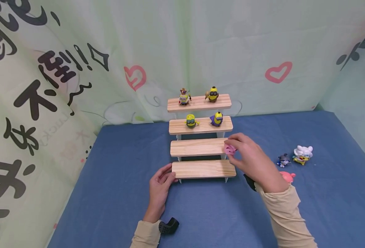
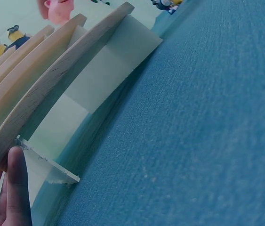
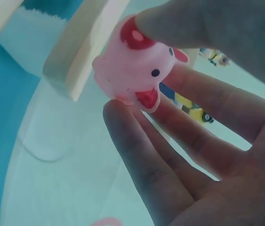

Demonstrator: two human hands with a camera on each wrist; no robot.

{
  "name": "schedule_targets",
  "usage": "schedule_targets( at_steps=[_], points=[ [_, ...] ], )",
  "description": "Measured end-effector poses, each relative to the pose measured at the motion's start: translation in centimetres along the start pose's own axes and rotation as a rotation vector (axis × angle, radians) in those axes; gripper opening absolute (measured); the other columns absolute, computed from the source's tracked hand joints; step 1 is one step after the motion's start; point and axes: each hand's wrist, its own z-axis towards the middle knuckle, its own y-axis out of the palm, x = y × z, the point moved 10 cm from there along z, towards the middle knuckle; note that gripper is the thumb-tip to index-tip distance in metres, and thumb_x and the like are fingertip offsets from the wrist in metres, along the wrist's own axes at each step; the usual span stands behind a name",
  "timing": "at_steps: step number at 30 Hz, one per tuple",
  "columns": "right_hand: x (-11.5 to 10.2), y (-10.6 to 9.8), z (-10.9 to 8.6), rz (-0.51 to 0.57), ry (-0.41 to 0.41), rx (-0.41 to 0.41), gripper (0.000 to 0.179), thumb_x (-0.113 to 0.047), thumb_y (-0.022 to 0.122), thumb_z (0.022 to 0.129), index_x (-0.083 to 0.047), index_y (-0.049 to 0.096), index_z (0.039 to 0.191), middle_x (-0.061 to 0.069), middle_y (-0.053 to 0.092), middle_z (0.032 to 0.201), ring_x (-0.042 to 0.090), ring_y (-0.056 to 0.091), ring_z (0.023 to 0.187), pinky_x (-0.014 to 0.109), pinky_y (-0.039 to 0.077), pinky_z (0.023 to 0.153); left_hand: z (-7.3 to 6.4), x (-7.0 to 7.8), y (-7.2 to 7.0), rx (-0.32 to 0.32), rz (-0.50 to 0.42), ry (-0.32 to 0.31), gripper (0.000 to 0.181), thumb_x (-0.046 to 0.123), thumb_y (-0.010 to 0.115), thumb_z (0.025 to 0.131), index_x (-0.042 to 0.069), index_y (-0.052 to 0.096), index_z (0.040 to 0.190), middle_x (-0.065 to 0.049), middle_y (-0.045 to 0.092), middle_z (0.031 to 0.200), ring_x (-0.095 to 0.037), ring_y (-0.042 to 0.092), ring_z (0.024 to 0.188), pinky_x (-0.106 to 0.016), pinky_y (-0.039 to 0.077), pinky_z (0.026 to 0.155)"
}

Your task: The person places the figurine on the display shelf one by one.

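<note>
My right hand [image 1: 253, 161] pinches a small pink toy pig [image 3: 134, 70] between thumb and fingertips. The pig is at the right end of the third step down of a wooden tiered display stand [image 1: 198, 147]; whether it touches the board cannot be told. With thumb and fingers, my left hand [image 1: 160, 187] grips the left end of the lowest board [image 2: 52, 87]. Two Minion figures, one crowned [image 1: 184, 97] and one dark-bodied [image 1: 213, 94], stand on the top step. Below them are a green-and-yellow figure [image 1: 190, 121] and a purple-clad one [image 1: 217, 119].
Right of the stand, on the blue cloth [image 1: 331, 203], are a white-hooded figure [image 1: 302, 154], a small dark-capped figure [image 1: 283, 160] and a coral-coloured toy [image 1: 288, 177] partly behind my right wrist. A printed curtain [image 1: 226, 44] hangs close behind the stand.
</note>
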Motion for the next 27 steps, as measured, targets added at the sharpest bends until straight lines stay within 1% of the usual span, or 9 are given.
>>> schedule_targets(
  at_steps=[5, 11, 21, 27],
  points=[
    [-0.7, 0.3, 0.4, 0.009, -0.045, 0.024, 0.037, 0.000, 0.077, 0.081, 0.005, 0.067, 0.117, 0.020, 0.060, 0.119, 0.035, 0.061, 0.106, 0.051, 0.056, 0.087, 0.0, 0.0, 0.0, 0.000, -0.003, 0.003, 0.042, 0.008, 0.071, 0.092, 0.000, 0.059, 0.131, -0.020, 0.062, 0.127, -0.015, 0.068, 0.095, -0.027, 0.060, 0.080],
    [-1.7, 0.7, 1.0, 0.009, -0.085, 0.027, 0.037, 0.000, 0.077, 0.080, 0.005, 0.068, 0.115, 0.020, 0.060, 0.118, 0.034, 0.061, 0.105, 0.050, 0.056, 0.087, 0.0, -0.1, 0.0, -0.001, 0.002, 0.002, 0.042, 0.008, 0.071, 0.092, 0.000, 0.059, 0.131, -0.020, 0.062, 0.127, -0.015, 0.068, 0.095, -0.027, 0.060, 0.079],
    [-3.4, 1.3, 1.9, 0.025, -0.152, 0.053, 0.030, -0.001, 0.076, 0.082, 0.003, 0.070, 0.111, 0.015, 0.061, 0.113, 0.027, 0.061, 0.097, 0.042, 0.056, 0.083, 0.1, 0.0, 0.1, 0.002, -0.005, 0.006, 0.042, 0.008, 0.071, 0.091, 0.000, 0.060, 0.131, -0.020, 0.062, 0.127, -0.015, 0.068, 0.094, -0.027, 0.060, 0.079],
    [-4.5, 2.2, 2.7, 0.033, -0.173, 0.047, 0.023, -0.004, 0.075, 0.085, 0.001, 0.071, 0.107, 0.012, 0.062, 0.109, 0.023, 0.058, 0.096, 0.039, 0.055, 0.082, 0.1, -0.1, 0.0, 0.009, -0.003, 0.006, 0.041, 0.007, 0.071, 0.091, 0.000, 0.060, 0.130, -0.020, 0.062, 0.127, -0.015, 0.068, 0.094, -0.026, 0.060, 0.079]
  ],
)
